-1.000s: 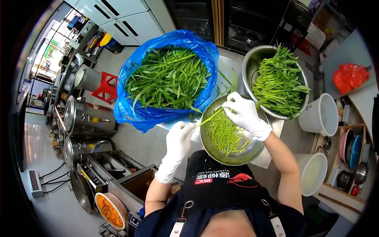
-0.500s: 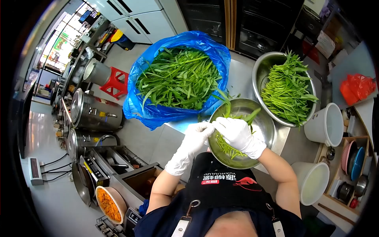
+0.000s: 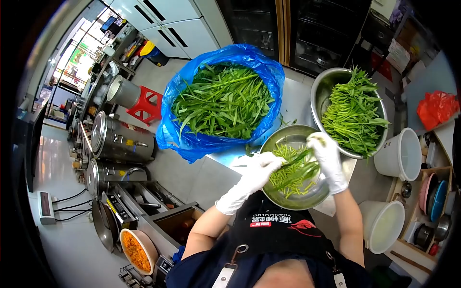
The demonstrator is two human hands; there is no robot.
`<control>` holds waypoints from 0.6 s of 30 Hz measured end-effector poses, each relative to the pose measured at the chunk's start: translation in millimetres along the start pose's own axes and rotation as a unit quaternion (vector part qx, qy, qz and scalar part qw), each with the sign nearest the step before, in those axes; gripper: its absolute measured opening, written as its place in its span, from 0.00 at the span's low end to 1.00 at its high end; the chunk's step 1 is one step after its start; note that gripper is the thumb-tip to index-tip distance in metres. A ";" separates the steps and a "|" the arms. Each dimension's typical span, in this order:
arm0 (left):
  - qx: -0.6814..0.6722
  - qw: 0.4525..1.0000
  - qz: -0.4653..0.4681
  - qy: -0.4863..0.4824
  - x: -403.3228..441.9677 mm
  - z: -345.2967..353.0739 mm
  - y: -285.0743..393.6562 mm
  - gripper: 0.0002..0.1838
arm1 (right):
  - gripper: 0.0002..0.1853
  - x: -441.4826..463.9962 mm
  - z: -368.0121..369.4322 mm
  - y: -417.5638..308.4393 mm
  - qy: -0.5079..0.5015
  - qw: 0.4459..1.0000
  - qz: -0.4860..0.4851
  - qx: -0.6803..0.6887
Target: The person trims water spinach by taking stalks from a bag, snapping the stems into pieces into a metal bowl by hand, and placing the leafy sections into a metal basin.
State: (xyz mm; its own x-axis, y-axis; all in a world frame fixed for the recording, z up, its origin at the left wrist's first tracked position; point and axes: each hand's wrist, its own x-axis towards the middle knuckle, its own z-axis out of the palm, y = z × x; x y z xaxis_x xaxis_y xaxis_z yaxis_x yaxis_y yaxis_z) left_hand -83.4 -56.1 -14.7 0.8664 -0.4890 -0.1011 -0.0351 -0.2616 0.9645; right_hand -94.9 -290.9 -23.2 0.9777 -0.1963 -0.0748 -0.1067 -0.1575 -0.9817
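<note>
White gloves cover both hands. My left hand (image 3: 261, 170) is closed at the left rim of a metal bowl (image 3: 276, 193), at one end of a leafy green stalk (image 3: 293, 169). My right hand (image 3: 326, 156) is closed on the stalk's other end, over the bowl's right side. Short cut green stems (image 3: 290, 185) lie inside the bowl. Behind my left hand stands a blue plastic bag (image 3: 165, 120) full of leafy greens (image 3: 223, 101). A larger metal bowl (image 3: 319, 86) with bunched long greens (image 3: 353, 113) sits behind my right hand.
Two white buckets (image 3: 398, 153) (image 3: 382, 225) stand at the right. Steel pots (image 3: 122, 139) and a sink unit (image 3: 168, 221) are at the left, with a bowl of orange shreds (image 3: 137, 252) nearby. A red stool (image 3: 145, 106) is beyond the bag.
My hands were together over the bowl's left side half a second ago. Now my right hand has moved right, and the leafy stalk stretches between them. The view has shifted slightly.
</note>
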 end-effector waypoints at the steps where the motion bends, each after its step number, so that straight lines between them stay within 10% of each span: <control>1: 0.170 0.984 0.014 -0.040 2.3 -1.9 -3.2 0.13 | 0.09 0.3 -15.8 -8.7 0.037 0.999 0.030 0.005; 4: 0.334 0.921 0.199 -0.025 28.6 -11.9 -25.0 0.14 | 0.09 -1.1 -60.8 -2.7 0.094 0.994 0.006 0.058; 10: 0.497 0.818 0.178 0.226 162.8 -88.6 -28.1 0.06 | 0.07 -28.8 -99.1 18.8 0.087 0.990 0.037 0.107; 18: 0.746 0.625 0.146 0.176 257.1 -144.4 -89.6 0.05 | 0.11 -59.1 -92.3 54.4 0.125 0.966 0.053 0.220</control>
State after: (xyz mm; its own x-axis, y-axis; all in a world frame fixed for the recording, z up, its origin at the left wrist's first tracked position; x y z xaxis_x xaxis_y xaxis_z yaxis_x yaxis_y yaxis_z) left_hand 214.4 -38.2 -91.9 0.7612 -0.5531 0.3386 -0.4159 -0.8169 -0.3995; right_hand -175.2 -377.2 -56.0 0.8857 -0.4240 -0.1891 -0.0640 0.2919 -0.9543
